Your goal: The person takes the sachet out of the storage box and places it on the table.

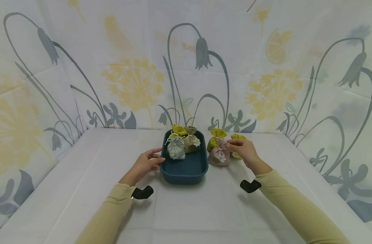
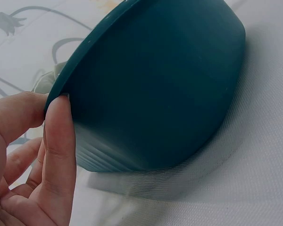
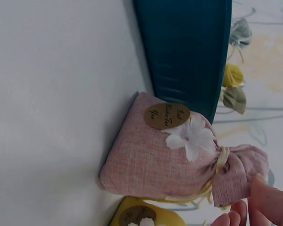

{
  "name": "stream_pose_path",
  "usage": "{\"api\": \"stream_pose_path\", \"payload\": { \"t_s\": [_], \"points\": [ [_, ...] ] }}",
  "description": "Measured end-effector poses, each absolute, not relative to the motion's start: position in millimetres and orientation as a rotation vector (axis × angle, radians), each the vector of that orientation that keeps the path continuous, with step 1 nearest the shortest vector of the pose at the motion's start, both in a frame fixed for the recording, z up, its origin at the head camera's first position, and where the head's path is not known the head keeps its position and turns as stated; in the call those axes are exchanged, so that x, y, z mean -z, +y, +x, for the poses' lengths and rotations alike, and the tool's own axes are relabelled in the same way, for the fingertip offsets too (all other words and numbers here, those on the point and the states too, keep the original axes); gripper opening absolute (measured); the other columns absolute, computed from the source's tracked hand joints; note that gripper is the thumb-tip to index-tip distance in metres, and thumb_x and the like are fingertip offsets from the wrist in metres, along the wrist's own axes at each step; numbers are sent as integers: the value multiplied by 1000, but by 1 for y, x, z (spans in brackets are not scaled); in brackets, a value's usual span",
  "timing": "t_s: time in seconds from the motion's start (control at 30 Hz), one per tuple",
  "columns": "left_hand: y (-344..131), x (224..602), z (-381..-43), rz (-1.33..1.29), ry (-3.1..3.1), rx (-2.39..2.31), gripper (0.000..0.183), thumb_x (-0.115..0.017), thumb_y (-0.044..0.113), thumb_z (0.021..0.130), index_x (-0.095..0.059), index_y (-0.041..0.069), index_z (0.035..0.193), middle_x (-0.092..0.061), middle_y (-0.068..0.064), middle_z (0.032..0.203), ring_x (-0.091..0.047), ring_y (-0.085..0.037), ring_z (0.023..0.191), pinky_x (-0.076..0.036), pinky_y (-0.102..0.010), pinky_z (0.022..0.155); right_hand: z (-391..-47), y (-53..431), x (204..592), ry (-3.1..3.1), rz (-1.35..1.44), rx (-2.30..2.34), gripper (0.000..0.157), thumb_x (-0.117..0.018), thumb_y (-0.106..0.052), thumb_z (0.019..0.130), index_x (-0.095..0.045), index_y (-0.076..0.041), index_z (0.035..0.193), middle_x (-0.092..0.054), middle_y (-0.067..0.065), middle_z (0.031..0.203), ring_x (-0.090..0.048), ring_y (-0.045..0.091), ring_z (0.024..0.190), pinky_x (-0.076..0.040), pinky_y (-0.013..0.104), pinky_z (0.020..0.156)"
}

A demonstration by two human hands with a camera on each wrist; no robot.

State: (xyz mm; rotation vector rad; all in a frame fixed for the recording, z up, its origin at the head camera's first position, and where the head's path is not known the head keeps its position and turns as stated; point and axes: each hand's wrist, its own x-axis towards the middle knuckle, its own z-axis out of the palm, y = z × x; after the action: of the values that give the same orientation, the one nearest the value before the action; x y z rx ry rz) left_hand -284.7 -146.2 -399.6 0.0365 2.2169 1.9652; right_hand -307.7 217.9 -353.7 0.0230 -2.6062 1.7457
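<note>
A dark blue rectangular tub [image 1: 184,178] stands on the table. My left hand [image 1: 145,165] is at its left side, thumb and fingers pinching the rim [image 2: 80,56]. Inside sit a pale grey drawstring pouch [image 1: 176,149], a yellow pouch [image 1: 178,129] and an olive-brown pouch [image 1: 190,140]. Right of the tub, my right hand [image 1: 245,152] pinches the gathered top of a pink drawstring pouch [image 3: 155,146], which bears a white flower and a brown oval label. The pink pouch is upright, close beside the tub; whether its base touches the table I cannot tell.
Behind the pink pouch stands a yellow pouch [image 1: 214,140]. Another yellow pouch [image 1: 238,137] is partly hidden behind my right hand. A white cloth covers the table [image 1: 186,213], and a flower-printed curtain [image 1: 137,40] hangs along the back and sides.
</note>
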Motion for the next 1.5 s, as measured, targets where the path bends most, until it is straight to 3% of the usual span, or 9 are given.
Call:
{"api": "stream_pose_path", "payload": {
  "t_s": [0.2,0.53,0.9,1.27,1.5],
  "points": [
    [-146,400,-284,24,2215,-1964,58,-67,12,87,-43,7,139,-48,-15,113,-57,-15,79,-52,-26,69,-305,225,347,-2590,54,-1751,39,-60,-13,92,-54,7,124,-50,23,128,-49,27,110,-38,42,98],
    [-146,397,-284,31,2202,-1973,58,-66,12,87,-41,6,140,-48,-15,113,-56,-14,77,-52,-26,69,-302,226,336,-2573,118,-1745,41,-63,-15,90,-55,8,123,-57,18,120,-53,14,99,-40,40,96],
    [-146,398,-284,54,2217,-1970,56,-67,11,87,-43,6,138,-49,-16,112,-57,-14,77,-52,-26,70,-302,214,336,-2575,174,-1779,36,-61,-11,91,-55,9,120,-55,20,119,-46,26,107,-38,43,96],
    [-145,399,-281,49,2207,-1984,56,-66,10,87,-43,5,138,-50,-16,112,-57,-13,77,-52,-25,68,-301,198,335,-2540,256,-1813,36,-64,-11,89,-57,10,117,-61,16,110,-57,17,94,-50,31,81],
    [-144,397,-281,37,2214,-1979,56,-66,10,87,-43,6,138,-50,-15,112,-56,-13,77,-52,-25,68,-302,187,331,-2575,240,-1780,36,-64,-11,89,-58,9,118,-60,17,114,-57,18,93,-50,28,78]
  ]
}}
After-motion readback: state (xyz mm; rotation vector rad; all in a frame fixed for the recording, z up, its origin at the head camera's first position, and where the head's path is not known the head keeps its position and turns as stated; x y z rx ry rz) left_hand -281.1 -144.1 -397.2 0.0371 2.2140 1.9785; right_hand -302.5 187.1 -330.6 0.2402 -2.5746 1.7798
